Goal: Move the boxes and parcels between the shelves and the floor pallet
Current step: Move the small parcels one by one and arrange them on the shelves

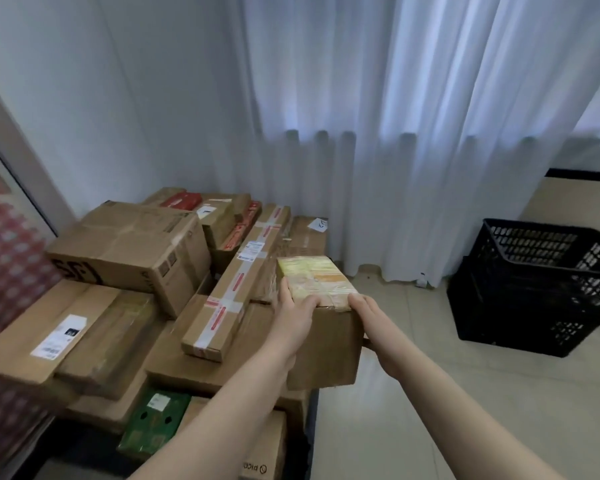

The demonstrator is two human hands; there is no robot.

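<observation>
Cardboard box (328, 344): small, brown, its top covered in yellowish tape; held between both hands at the right edge of the stack, partly over the floor tiles (465, 393).
Contact below: cannot tell whether its base rests on the cartons under it or is clear of them.
Left hand (293, 322): palm on the box's near-left corner, thumb up along the left side, fingers (309, 301) curled over the near top edge; gripping.
Right hand (373, 327): against the right side, fingers (357, 299) hooked over the top near corner; gripping.
Stack: mixed cartons, several layers, in the corner to the left.
Long taped box (236, 282): lies diagonally on the stack, just left of the held box.
Large printed carton (132, 247): topmost, far left.
Green box (153, 424): low at the near side, white sticker on top.
Black crates (534, 285): two, nested, on the floor well to the right.
Curtain (395, 133): white, hangs behind to floor level.
</observation>
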